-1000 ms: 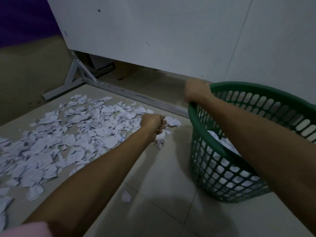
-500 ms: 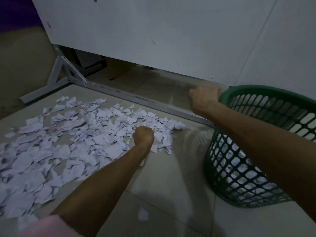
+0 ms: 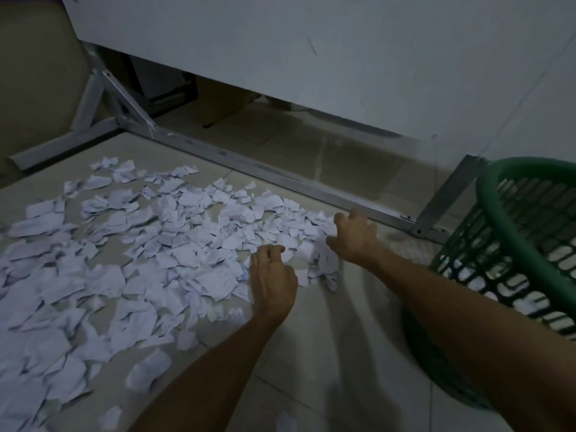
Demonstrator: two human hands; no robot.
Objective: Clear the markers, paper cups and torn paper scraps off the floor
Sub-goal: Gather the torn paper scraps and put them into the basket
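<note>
On the tiled floor [image 3: 327, 353], in dim light, torn paper scraps [image 3: 131, 263] lie spread in a broad white drift that covers the left half of the view and runs off the left edge — thickest in the middle, thinning to a few stray pieces near the bottom edge. Both bare forearms reach in from the lower right toward the drift's right-hand end. The left hand [image 3: 272, 279] lies palm down on the scraps with its fingers bent at the knuckles, the tips pressed into the paper; whether it has actually closed on any pieces cannot be told. The right hand [image 3: 353, 236] sits just beyond it, fingers spread and slightly bent, resting on the outer side of a small heap of crumpled scraps [image 3: 321, 263] that stands between the two hands. It grips nothing that can be seen. A green basket [image 3: 526, 244] with slotted walls stands at the right edge of the floor, close beside the right forearm — pale paper shows through its slots. Behind the scraps a grey metal frame [image 3: 280, 179] runs across the floor, with a slanted brace at its left end, and a large white board [image 3: 311, 57] stands above it, filling the top of the view.
</note>
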